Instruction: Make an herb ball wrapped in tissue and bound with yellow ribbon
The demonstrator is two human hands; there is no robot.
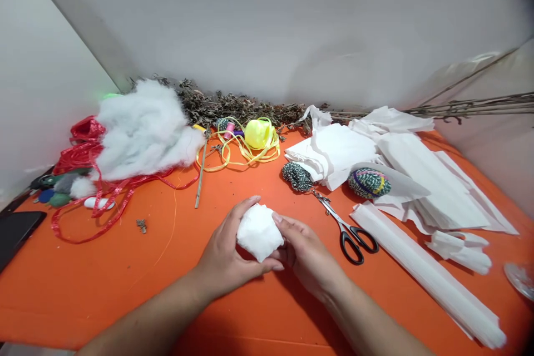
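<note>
Orange tabletop (83, 283), white bundle (259, 232), lumpy, rounded

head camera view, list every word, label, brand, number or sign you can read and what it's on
None: no word, label, brand, number or sign can be read in this view.
White bundle held by the left hand and right hand: no print shows.
Scissors: no marking can be made out.
Pink spool: too small and blurred to tell whether it bears any text.
</note>
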